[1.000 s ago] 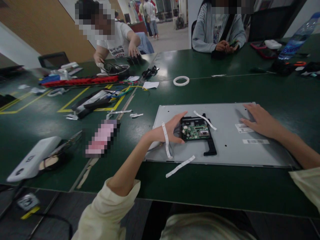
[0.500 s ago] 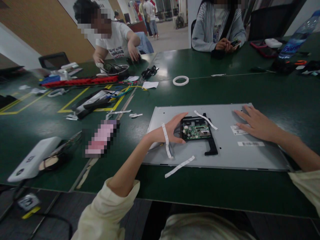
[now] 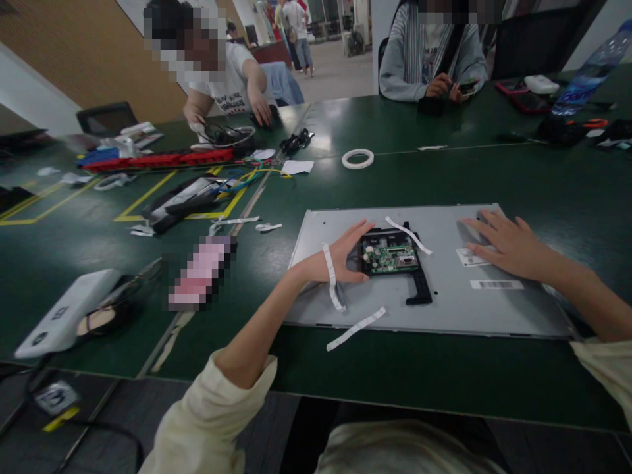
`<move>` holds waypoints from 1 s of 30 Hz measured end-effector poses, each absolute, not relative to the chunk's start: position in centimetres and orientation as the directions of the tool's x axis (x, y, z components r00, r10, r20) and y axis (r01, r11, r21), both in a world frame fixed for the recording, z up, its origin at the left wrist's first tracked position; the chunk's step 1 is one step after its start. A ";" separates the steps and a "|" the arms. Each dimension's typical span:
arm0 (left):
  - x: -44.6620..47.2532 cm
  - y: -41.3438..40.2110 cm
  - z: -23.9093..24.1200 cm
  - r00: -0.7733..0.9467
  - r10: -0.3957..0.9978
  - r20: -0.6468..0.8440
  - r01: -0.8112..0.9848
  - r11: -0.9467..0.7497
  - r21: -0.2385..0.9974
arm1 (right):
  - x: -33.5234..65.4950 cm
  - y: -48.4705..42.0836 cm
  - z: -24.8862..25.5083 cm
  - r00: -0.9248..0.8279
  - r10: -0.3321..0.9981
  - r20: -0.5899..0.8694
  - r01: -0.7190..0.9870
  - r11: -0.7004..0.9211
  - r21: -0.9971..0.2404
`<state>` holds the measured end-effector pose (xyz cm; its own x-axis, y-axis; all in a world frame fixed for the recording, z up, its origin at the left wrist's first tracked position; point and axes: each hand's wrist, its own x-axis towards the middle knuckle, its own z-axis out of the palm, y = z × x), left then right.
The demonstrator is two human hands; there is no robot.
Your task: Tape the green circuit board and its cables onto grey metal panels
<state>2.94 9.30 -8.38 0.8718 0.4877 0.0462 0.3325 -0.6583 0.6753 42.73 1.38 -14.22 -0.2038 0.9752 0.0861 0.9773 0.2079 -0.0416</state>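
Note:
A flat grey metal panel (image 3: pixel 464 317) lies on the table in front of me. On it sits a black bracket (image 3: pixel 422 286) framing a green circuit board (image 3: pixel 390 260). My left hand (image 3: pixel 340 258) rests at the bracket's left side, thumb and forefinger spread apart beside it; its other fingers are hidden. A white tape strip (image 3: pixel 333 280) hangs across that hand's wrist side. Another strip (image 3: pixel 409 236) crosses the bracket's upper right corner. Flat on the panel's right part, with fingers spread, is my right hand (image 3: pixel 516 247), next to a white label (image 3: pixel 471 257).
A loose tape strip (image 3: pixel 356 329) lies at the panel's front edge. Farther back is a tape roll (image 3: pixel 358 158). To the left are a phone (image 3: pixel 202 273), a white power bank (image 3: pixel 69 315) and cables. Two people sit across the table; a water bottle (image 3: pixel 590 72) stands far right.
The fingers of my right hand have shifted slightly on the panel. My left hand keeps nearly the same place at the bracket. Across the table, a person's hands have moved a little.

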 end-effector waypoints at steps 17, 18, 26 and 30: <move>3.3 9.0 -8.6 0.866 0.496 0.054 0.338 -0.663 0.668 | 34.4 -0.6 -11.2 -0.526 0.834 0.167 0.788 0.552 -0.272; 3.3 9.0 -8.6 0.866 0.496 0.058 0.336 -0.665 0.667 | 34.4 -0.5 -11.2 -0.533 0.830 0.163 0.784 0.557 -0.272; 3.4 9.0 -8.7 0.865 0.500 0.044 0.349 -0.662 0.663 | 34.3 -0.6 -11.5 -0.563 0.804 0.191 0.761 0.595 -0.258; 3.3 9.0 -8.8 0.866 0.500 0.025 0.367 -0.668 0.647 | 34.3 -0.7 -11.5 -0.574 0.797 0.187 0.755 0.604 -0.255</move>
<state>3.31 8.99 -8.77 0.8655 0.5002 0.0252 0.3675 -0.6684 0.6466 34.29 -0.67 -11.47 -0.5743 0.7971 0.1866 0.7551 0.6038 -0.2555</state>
